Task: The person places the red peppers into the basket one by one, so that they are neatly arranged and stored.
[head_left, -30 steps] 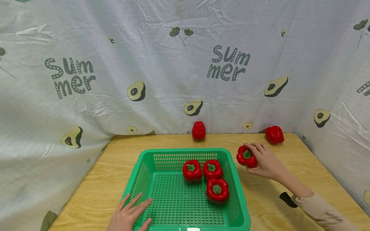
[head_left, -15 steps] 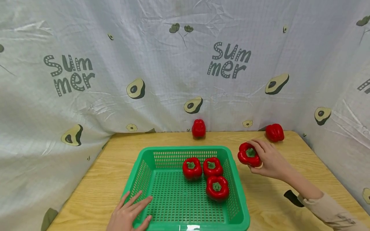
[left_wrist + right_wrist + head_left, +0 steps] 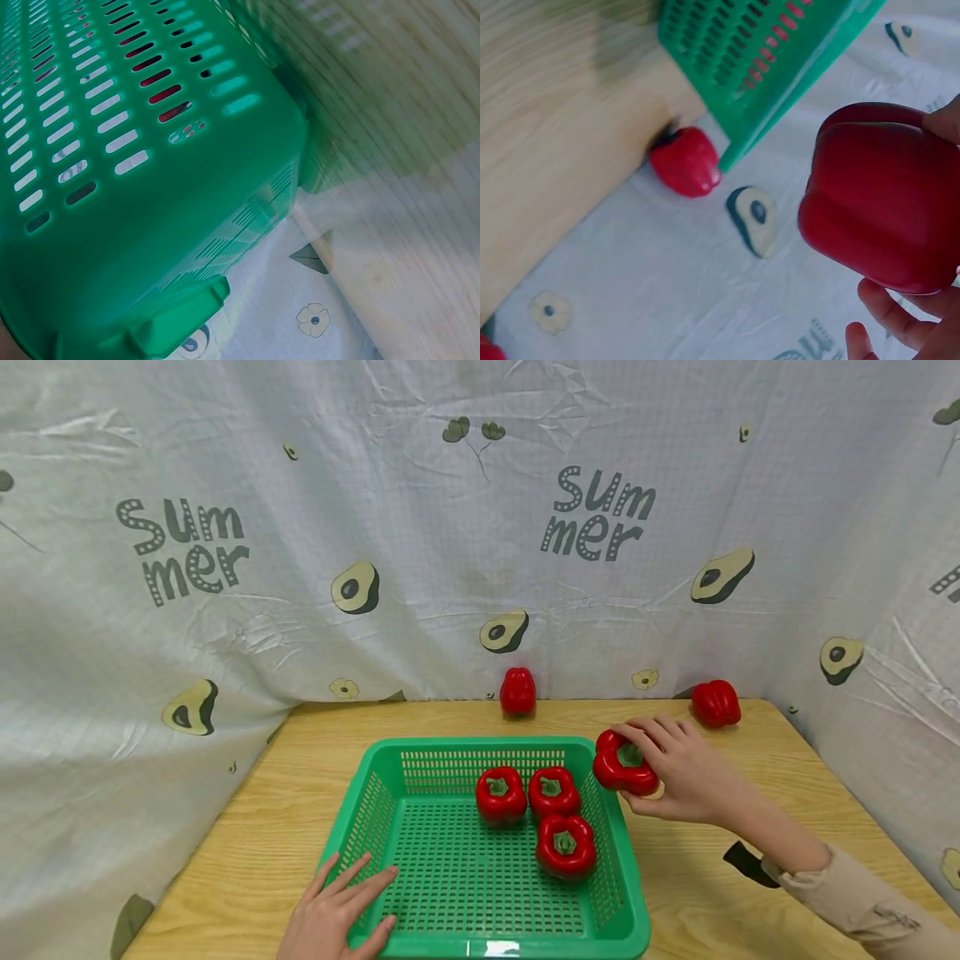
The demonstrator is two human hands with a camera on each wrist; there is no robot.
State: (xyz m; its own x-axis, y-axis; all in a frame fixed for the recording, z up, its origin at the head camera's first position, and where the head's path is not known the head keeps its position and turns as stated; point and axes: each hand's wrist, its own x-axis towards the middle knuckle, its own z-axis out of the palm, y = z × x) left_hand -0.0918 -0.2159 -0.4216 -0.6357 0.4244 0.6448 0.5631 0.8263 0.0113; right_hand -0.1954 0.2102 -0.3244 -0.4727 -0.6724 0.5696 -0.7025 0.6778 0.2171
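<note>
My right hand (image 3: pixel 678 772) grips a red bell pepper (image 3: pixel 624 767) just beside the right rim of the green basket (image 3: pixel 480 948). In the right wrist view the same pepper (image 3: pixel 885 202) fills the right side, thumb above and fingers below. My left hand (image 3: pixel 330 910) rests on the basket's front left rim, fingers spread and fairly straight. Inside the basket, toward its right side, stand three red bell peppers, stems up: one at the back left (image 3: pixel 501 797), one at the back right (image 3: pixel 553 792) and one nearer (image 3: pixel 566 847). The left wrist view shows the basket's slotted wall (image 3: pixel 150 187).
Two more red bell peppers sit at the table's back edge, one behind the basket (image 3: pixel 517 692) and another at the back right corner (image 3: pixel 716 703). A printed white cloth (image 3: pixel 420 527) hangs behind the wooden table (image 3: pixel 247 827). A black strap (image 3: pixel 750 864) shows at the right wrist.
My right hand, with the bell pepper in its grip, has shifted left to the basket's right rim. The left hand stays in place on the basket.
</note>
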